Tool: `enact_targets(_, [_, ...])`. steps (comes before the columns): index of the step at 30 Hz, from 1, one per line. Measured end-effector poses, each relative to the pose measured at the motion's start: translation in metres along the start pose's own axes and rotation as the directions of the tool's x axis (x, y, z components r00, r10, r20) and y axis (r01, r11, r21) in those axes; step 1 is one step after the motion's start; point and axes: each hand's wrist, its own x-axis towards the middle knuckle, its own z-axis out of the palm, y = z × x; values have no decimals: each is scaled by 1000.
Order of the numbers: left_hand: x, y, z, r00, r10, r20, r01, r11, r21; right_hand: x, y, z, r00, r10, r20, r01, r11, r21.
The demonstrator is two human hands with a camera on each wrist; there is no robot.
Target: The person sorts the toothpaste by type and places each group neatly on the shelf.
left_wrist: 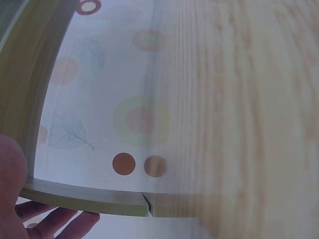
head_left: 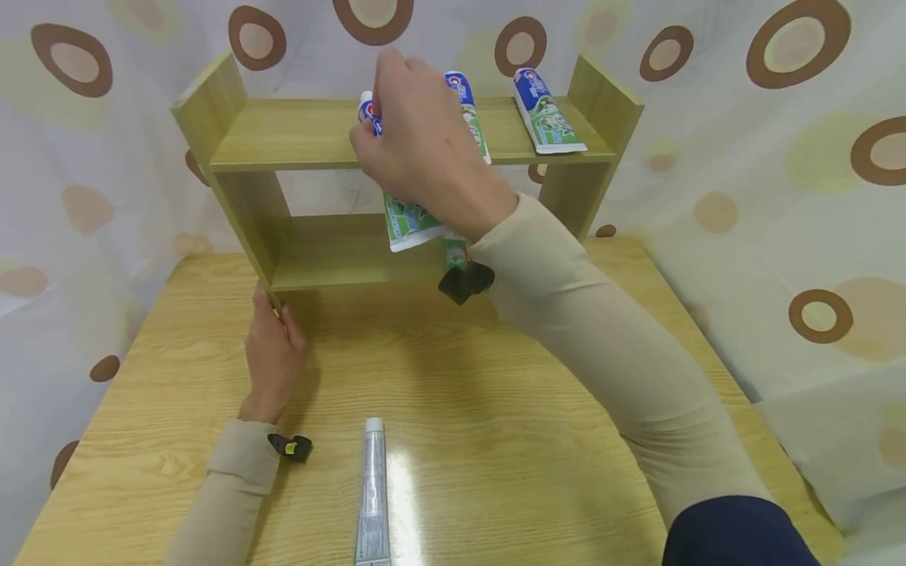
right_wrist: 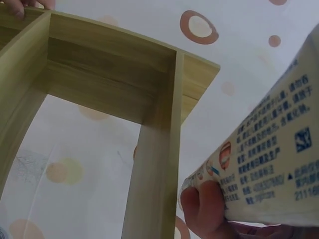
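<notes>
My right hand (head_left: 425, 141) grips a blue, green and white toothpaste tube (head_left: 410, 226) over the front of the wooden shelf (head_left: 297, 134). The tube's cap end points up and back; its flat end hangs below the top board. Printed text on its back (right_wrist: 274, 164) fills the right side of the right wrist view. My left hand (head_left: 274, 354) holds the shelf's lower left corner, with fingers (left_wrist: 60, 221) around the board's edge. Two similar toothpaste tubes lie on the top board: one at the right (head_left: 548, 114), another (head_left: 469, 106) partly behind my right hand.
A silver-grey tube with a white cap (head_left: 373, 487) lies on the wooden table (head_left: 510, 456) in front of the shelf. Upright side panels (head_left: 609, 110) bound the top board. Something green (head_left: 455, 253) shows beside my right wrist, mostly hidden. A patterned curtain (head_left: 708, 157) hangs behind.
</notes>
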Motion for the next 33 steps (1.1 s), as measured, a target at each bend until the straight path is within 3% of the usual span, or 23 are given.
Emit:
enact_targets(15, [1, -2, 0, 999, 32, -1, -32, 999, 14, 30, -10, 8, 1000, 11, 4, -11, 1000, -14])
enact_targets(22, [2, -1, -1, 1000, 0, 7, 0, 1000, 27, 48, -17, 8, 998, 60, 29, -61, 998, 16])
enact_targets(33, [1, -2, 0, 999, 44, -15, -44, 999, 16, 66, -19, 22, 993, 115, 37, -116, 993, 20])
